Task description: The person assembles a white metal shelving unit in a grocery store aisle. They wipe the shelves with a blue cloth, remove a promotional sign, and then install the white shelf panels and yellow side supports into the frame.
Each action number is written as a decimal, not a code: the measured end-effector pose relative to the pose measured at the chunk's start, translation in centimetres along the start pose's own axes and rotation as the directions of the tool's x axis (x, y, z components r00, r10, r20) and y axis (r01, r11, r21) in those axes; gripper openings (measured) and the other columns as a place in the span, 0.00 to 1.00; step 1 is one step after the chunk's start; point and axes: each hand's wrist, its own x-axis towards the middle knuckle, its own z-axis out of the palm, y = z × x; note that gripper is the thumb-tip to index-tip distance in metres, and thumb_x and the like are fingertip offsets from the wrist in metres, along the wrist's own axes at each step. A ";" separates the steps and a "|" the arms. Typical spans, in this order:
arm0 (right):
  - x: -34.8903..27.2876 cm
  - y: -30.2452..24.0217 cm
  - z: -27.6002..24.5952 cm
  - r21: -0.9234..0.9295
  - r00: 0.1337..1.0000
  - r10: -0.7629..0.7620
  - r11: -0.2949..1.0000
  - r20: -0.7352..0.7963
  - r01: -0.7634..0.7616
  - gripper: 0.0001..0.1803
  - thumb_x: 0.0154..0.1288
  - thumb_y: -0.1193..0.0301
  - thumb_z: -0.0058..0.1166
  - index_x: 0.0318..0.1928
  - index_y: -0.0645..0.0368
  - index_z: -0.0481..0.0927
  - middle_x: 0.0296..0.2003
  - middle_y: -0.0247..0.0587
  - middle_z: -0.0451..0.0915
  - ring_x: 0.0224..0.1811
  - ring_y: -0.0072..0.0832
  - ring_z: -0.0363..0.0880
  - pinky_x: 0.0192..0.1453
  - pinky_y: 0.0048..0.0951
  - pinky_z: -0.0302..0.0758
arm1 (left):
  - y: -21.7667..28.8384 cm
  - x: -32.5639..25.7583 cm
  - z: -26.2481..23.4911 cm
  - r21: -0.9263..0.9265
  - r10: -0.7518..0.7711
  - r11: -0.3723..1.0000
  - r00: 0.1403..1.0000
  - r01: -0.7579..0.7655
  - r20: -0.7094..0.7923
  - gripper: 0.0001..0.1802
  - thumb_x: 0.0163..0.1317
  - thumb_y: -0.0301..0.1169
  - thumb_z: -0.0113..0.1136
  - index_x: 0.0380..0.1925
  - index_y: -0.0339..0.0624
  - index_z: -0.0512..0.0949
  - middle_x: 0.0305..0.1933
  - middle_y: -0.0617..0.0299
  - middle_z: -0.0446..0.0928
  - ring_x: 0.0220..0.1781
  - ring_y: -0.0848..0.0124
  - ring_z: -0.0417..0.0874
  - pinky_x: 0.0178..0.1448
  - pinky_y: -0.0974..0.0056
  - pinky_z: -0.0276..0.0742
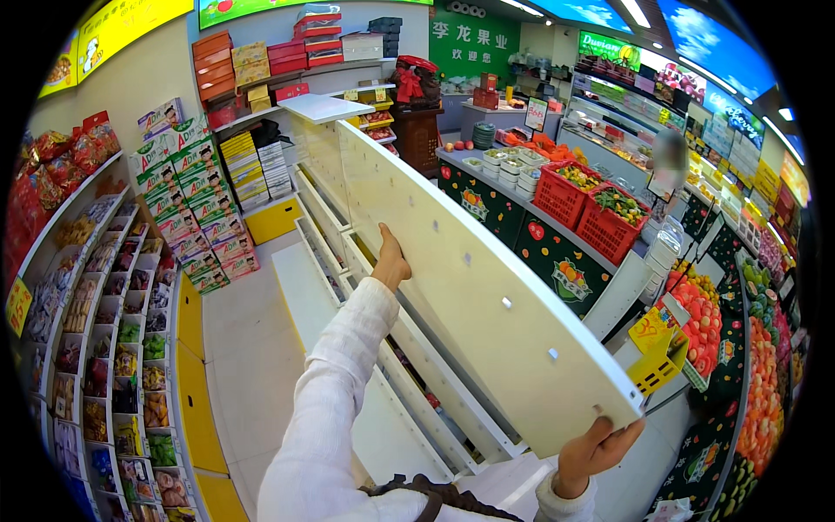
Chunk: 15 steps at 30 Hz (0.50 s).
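A long cream-coloured shelf panel [487,287] with white edges and small holes slants across the middle, tilted on its long side. My left hand [392,261] holds it near its lower edge, thumb up against the face; the other fingers are partly hidden. At the near right end, my right hand [600,454] is closed round the panel's corner. Below the panel stands a white tiered display rack [409,396] with narrow troughs, a few small packets showing in them. The panel's far end is beside another white board [323,108] on the rack's top.
Left are snack shelves [113,322] and stacked drink cartons [196,204]. Behind the panel runs a dark counter [522,239] with red crates [609,222]. A yellow basket [658,358] and fruit displays [752,383] stand close on the right. A person [668,165] is farther back.
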 end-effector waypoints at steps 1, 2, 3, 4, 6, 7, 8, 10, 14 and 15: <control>0.6 0.6 -0.4 0.100 0.990 0.140 0.985 -0.026 -0.137 0.22 0.70 0.68 0.39 0.57 0.71 0.55 0.45 0.52 0.72 0.47 0.30 0.73 0.50 0.26 0.69 | -1.1 2.7 -0.7 0.007 -0.018 1.000 0.998 0.018 -0.059 0.43 0.58 0.69 0.28 0.59 0.50 0.65 0.58 0.61 0.72 0.58 0.59 0.73 0.59 0.49 0.69; 1.0 1.2 -0.3 0.108 0.989 0.147 0.984 -0.032 -0.143 0.22 0.70 0.68 0.38 0.57 0.70 0.56 0.45 0.51 0.72 0.47 0.29 0.72 0.50 0.26 0.69 | -0.7 4.3 -1.8 0.022 -0.010 1.000 0.991 0.013 -0.132 0.41 0.60 0.68 0.31 0.59 0.50 0.66 0.57 0.63 0.72 0.57 0.62 0.74 0.57 0.53 0.70; 1.4 1.8 0.0 0.109 0.988 0.150 0.983 -0.041 -0.145 0.22 0.70 0.67 0.38 0.57 0.70 0.56 0.45 0.50 0.72 0.46 0.28 0.72 0.49 0.26 0.69 | -0.6 4.4 -2.0 0.032 -0.007 0.999 0.982 0.013 -0.188 0.39 0.60 0.67 0.32 0.58 0.49 0.67 0.57 0.64 0.73 0.56 0.64 0.75 0.56 0.57 0.72; 1.7 2.1 0.0 0.095 0.988 0.147 0.985 -0.056 -0.141 0.22 0.71 0.67 0.38 0.57 0.69 0.56 0.44 0.49 0.72 0.46 0.28 0.72 0.49 0.25 0.69 | -1.0 4.0 -1.1 0.037 -0.015 0.999 0.972 0.024 -0.234 0.38 0.61 0.66 0.34 0.58 0.49 0.67 0.56 0.65 0.73 0.55 0.66 0.75 0.55 0.60 0.73; 2.4 2.0 -0.1 0.086 0.994 0.098 0.992 -0.051 -0.093 0.21 0.71 0.67 0.38 0.58 0.68 0.56 0.44 0.48 0.73 0.46 0.28 0.72 0.49 0.25 0.69 | -0.9 3.2 -0.3 0.042 -0.003 0.999 0.959 0.015 -0.282 0.37 0.62 0.65 0.34 0.57 0.48 0.68 0.55 0.66 0.74 0.54 0.67 0.76 0.52 0.61 0.74; 2.5 1.9 0.0 0.093 0.996 0.076 0.993 -0.048 -0.071 0.21 0.71 0.67 0.38 0.58 0.67 0.57 0.44 0.48 0.73 0.46 0.28 0.72 0.49 0.25 0.69 | -0.6 2.8 -0.2 0.043 0.017 0.999 0.955 -0.004 -0.297 0.37 0.62 0.64 0.35 0.56 0.48 0.68 0.55 0.66 0.74 0.53 0.68 0.77 0.52 0.61 0.74; 2.5 1.9 0.2 0.073 0.991 0.118 0.991 -0.065 -0.113 0.22 0.70 0.66 0.39 0.58 0.68 0.57 0.45 0.48 0.72 0.46 0.29 0.72 0.49 0.26 0.69 | -0.5 3.7 -0.9 0.034 0.045 0.999 0.956 -0.037 -0.290 0.36 0.62 0.64 0.35 0.57 0.48 0.68 0.55 0.66 0.74 0.53 0.67 0.77 0.51 0.61 0.74; 2.7 1.8 -0.1 0.007 0.982 0.170 0.985 -0.087 -0.170 0.23 0.70 0.66 0.40 0.57 0.69 0.56 0.46 0.50 0.72 0.46 0.31 0.72 0.50 0.27 0.69 | -0.9 2.9 0.1 0.033 0.063 0.998 0.953 -0.055 -0.295 0.36 0.64 0.63 0.32 0.57 0.47 0.66 0.56 0.63 0.73 0.55 0.64 0.76 0.53 0.57 0.74; 0.1 0.6 0.2 -0.167 0.992 -0.052 0.985 -0.114 0.033 0.27 0.68 0.62 0.42 0.56 0.74 0.57 0.49 0.55 0.68 0.47 0.35 0.72 0.52 0.31 0.69 | -0.3 0.7 0.7 0.057 0.038 0.998 0.968 -0.025 -0.249 0.38 0.65 0.62 0.26 0.59 0.45 0.64 0.58 0.57 0.71 0.58 0.57 0.73 0.59 0.50 0.71; -0.3 0.7 0.2 -0.148 0.991 -0.039 0.989 -0.128 0.020 0.27 0.68 0.62 0.42 0.56 0.74 0.58 0.49 0.55 0.68 0.47 0.36 0.72 0.51 0.32 0.69 | 0.2 0.3 0.1 0.047 0.026 0.999 0.979 -0.017 -0.202 0.38 0.65 0.62 0.26 0.60 0.44 0.64 0.57 0.57 0.72 0.59 0.57 0.73 0.59 0.49 0.70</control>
